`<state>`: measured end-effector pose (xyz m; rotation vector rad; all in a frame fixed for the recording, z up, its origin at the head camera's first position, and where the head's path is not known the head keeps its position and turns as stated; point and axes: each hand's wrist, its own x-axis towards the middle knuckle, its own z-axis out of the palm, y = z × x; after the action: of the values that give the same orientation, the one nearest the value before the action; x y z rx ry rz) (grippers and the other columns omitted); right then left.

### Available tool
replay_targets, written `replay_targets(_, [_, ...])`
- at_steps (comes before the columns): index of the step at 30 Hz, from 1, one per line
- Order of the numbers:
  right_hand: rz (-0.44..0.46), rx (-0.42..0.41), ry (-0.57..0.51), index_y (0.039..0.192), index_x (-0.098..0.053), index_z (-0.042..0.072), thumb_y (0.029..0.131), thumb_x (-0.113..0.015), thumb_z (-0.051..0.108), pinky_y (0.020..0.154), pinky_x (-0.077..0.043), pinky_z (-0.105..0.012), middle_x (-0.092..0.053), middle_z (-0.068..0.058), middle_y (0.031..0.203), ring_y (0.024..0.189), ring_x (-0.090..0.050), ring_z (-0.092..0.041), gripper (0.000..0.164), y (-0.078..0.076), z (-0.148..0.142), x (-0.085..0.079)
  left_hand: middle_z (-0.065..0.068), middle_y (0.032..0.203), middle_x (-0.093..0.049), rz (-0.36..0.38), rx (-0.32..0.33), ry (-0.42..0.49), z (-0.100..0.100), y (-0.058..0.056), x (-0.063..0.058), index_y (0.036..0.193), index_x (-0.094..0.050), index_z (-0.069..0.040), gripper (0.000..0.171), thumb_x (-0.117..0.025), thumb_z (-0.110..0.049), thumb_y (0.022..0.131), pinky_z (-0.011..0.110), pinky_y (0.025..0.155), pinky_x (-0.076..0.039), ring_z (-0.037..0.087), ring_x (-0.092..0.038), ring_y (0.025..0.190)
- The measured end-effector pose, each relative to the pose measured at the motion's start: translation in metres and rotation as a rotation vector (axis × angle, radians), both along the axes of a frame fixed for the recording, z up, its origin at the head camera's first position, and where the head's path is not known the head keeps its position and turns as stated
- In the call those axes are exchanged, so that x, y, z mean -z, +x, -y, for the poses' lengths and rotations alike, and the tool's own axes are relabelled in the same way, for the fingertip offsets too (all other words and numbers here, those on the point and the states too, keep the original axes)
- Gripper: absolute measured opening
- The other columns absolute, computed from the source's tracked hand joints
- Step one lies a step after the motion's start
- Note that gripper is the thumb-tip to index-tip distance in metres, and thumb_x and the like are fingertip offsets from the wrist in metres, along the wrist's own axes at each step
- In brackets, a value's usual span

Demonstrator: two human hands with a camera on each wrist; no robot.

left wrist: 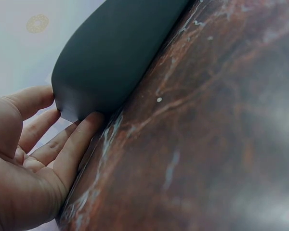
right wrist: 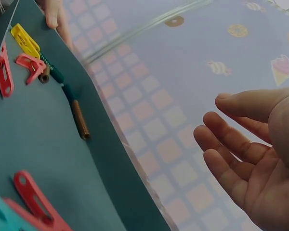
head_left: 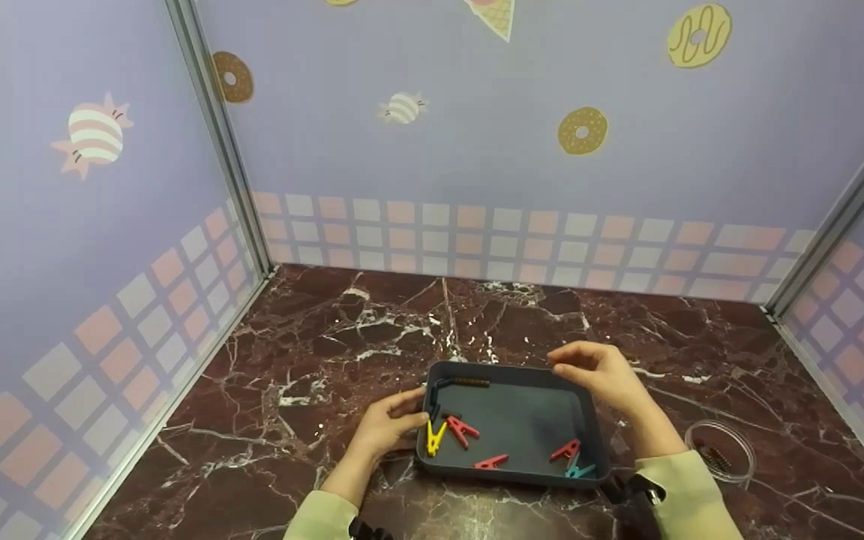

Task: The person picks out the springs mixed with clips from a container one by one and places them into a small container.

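A dark grey tray point(head_left: 514, 416) lies on the table. My left hand point(head_left: 385, 427) grips its left side, thumb at the rim; in the left wrist view its fingers meet the tray's outer wall point(left wrist: 120, 53). Over the far right corner hovers my right hand point(head_left: 603, 375), fingers loosely bent, nothing between them. Inside the tray are a yellow clip point(head_left: 436, 439), a red clip point(head_left: 462, 430) beside it, another red clip point(head_left: 490, 462) near the front, and a red clip point(head_left: 566, 450) touching a teal clip point(head_left: 580, 471). Along the far left lie a brown ribbed rod point(right wrist: 80, 119) and dark green pieces point(right wrist: 57, 74).
Right of the tray, a round clear dish point(head_left: 748, 466) holds small brown ribbed pieces point(head_left: 715, 457). The marbled dark red table point(head_left: 252, 420) is enclosed by patterned panels point(head_left: 417, 165) at the back and both sides.
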<state>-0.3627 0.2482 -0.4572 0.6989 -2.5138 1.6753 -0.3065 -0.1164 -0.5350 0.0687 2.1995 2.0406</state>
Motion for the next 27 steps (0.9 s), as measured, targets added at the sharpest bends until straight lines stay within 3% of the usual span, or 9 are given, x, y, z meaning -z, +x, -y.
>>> replay_targets(4, [0.05,-0.04,0.001,0.115,-0.072,-0.009,0.094,-0.073,0.005,0.082,-0.059,-0.02,-0.077,-0.016,0.111,0.094,-0.071,-0.005,0.025,-0.007,0.012,0.003,0.033,0.145,-0.055,-0.013,-0.01,-0.009,0.0,-0.001,0.001,0.144,-0.058,0.0,0.053,-0.073,-0.008,0.094,0.046,0.088,-0.063,0.038,-0.07,0.116])
replay_targets(10, [0.065,-0.087,0.07,0.118,-0.074,-0.003,0.095,-0.074,0.011,0.084,-0.058,-0.018,-0.073,-0.027,0.119,0.097,-0.071,-0.003,0.027,-0.017,0.026,0.01,0.034,0.147,-0.053,-0.005,-0.007,-0.006,0.0,-0.002,0.003,0.145,-0.057,0.0,0.054,-0.073,-0.008,0.094,0.049,0.088,-0.063,0.042,-0.066,0.121])
replay_targets(15, [0.067,-0.118,0.126,0.119,-0.074,-0.003,0.095,-0.073,0.012,0.085,-0.056,-0.017,-0.073,-0.026,0.12,0.098,-0.07,-0.003,0.028,-0.024,0.039,0.012,0.033,0.148,-0.052,-0.006,-0.012,-0.019,0.0,-0.001,0.002,0.145,-0.058,-0.002,0.053,-0.074,-0.01,0.094,0.05,0.09,-0.062,0.044,-0.064,0.125])
replay_targets(20, [0.039,-0.149,0.25,0.117,-0.077,0.005,0.096,-0.072,0.016,0.093,-0.055,-0.026,-0.076,-0.017,0.118,0.107,-0.071,-0.018,0.024,-0.029,0.053,0.016,0.032,0.148,-0.053,-0.002,-0.014,-0.028,0.0,0.001,-0.002,0.145,-0.058,-0.002,0.053,-0.074,-0.011,0.095,0.046,0.089,-0.063,0.043,-0.064,0.124])
replay_targets(24, [0.074,-0.192,0.313,0.119,-0.077,0.007,0.098,-0.069,0.02,0.098,-0.056,-0.038,-0.076,-0.013,0.12,0.118,-0.069,-0.03,0.026,-0.033,0.064,0.021,0.032,0.146,-0.055,-0.004,-0.019,-0.035,-0.001,0.001,-0.003,0.145,-0.058,-0.002,0.054,-0.074,-0.011,0.094,0.044,0.087,-0.063,0.039,-0.068,0.12])
replay_targets(27, [0.106,-0.196,0.33,0.12,-0.076,0.007,0.1,-0.067,0.02,0.097,-0.056,-0.042,-0.076,-0.013,0.121,0.118,-0.068,-0.031,0.026,-0.035,0.07,0.025,0.033,0.145,-0.055,-0.022,-0.017,-0.04,-0.002,0.001,-0.002,0.144,-0.058,-0.001,0.054,-0.074,-0.01,0.094,0.044,0.088,-0.063,0.039,-0.068,0.119])
